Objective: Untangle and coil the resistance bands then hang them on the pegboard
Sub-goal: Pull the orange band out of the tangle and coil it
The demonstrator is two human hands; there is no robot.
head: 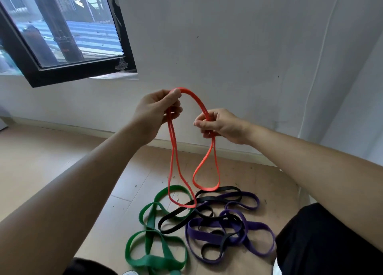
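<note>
Window: the dark-framed window (pixel 62 36) is at the far left, set in the pale wall (pixel 238 46).
Floor: the light wood floor (pixel 41 150) runs to the skirting under the wall, and the loose bands lie on it.
Green band: the green band (pixel 150 225) lies on the floor at lower left, folded into several broad loops. One loop passes under the black band.
Left hand: the left hand (pixel 154 108) is raised in front of the wall. Its grip is closed on the red band, with the thumb pressed on top and the fingers curled beneath.
Red band: the red band (pixel 195 98) is held up in the air and arcs from one hand to the other. A long double strand hangs from the left hand, and its low loop shows in front of the green and black bands. Whether that loop touches them cannot be told.
Right hand: the right hand (pixel 219 125) sits slightly lower than the left, its grip curled round gathered red strands. A shorter loop dangles below it.
Black band: the black band (pixel 219 189) is narrow and lies on the floor, threaded through the purple one.
Purple band: the purple band (pixel 207 236) is wide and lies in tangled loops at lower right of centre.
Dark clothing: dark clothing (pixel 331 243) fills the lower right corner.
</note>
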